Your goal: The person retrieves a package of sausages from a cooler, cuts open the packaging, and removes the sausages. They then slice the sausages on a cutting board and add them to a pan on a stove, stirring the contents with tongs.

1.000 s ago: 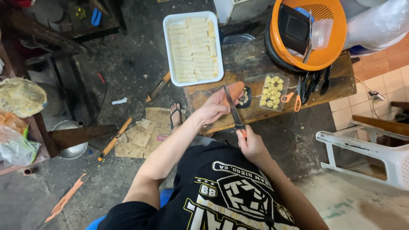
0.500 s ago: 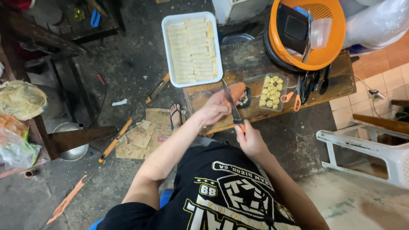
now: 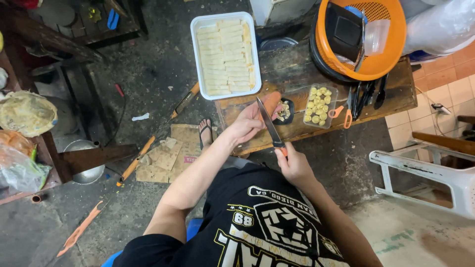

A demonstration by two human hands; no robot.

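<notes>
Head view: looks down on a seated person in a black printed shirt at a low wooden bench (image 3: 396,94).
Left hand (image 3: 246,127): grip closed around the near end of an orange sausage (image 3: 271,102), pinning it to the bench.
Right hand (image 3: 293,162): grip clenched on the handle of a knife (image 3: 268,125).
Knife: blade points far and a little left, tip near the sausage; its edge runs beside the left hand's fingers. Whether it touches the sausage I cannot tell.
Sausage: lies on the left part of the bench, just near the white tray (image 3: 196,54).
Tray: rectangular, at the bench's far left corner, filled with pale strips in rows.
Black dish (image 3: 285,111): just right of the sausage, holding a few pale bits.
Clear tub (image 3: 319,105): right of the dish, holding round yellow slices.
Scissors (image 3: 345,110): orange handles, right of the tub, beside dark utensils.
Orange basket (image 3: 383,64): far right on the bench, with a black item and a clear cup inside.
Foot (image 3: 205,132): in a sandal on the floor, left of the bench, by flattened cardboard (image 3: 166,155).
White stool (image 3: 425,170): on its side at the right.
</notes>
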